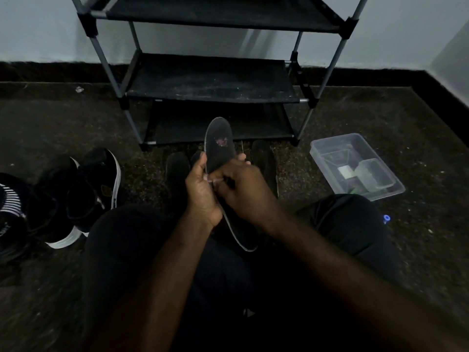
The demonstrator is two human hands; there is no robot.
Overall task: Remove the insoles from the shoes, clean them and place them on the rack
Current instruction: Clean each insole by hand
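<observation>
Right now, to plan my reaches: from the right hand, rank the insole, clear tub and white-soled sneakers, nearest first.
1. insole: held in the right hand itself.
2. tub: on the floor, to the right.
3. sneakers: on the floor, far left.

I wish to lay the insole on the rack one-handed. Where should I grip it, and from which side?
Grip the insole at its middle, from the left edge, where the left hand holds it now. The wide toe end stands up free, toward the rack, so it can probably go in first.
</observation>
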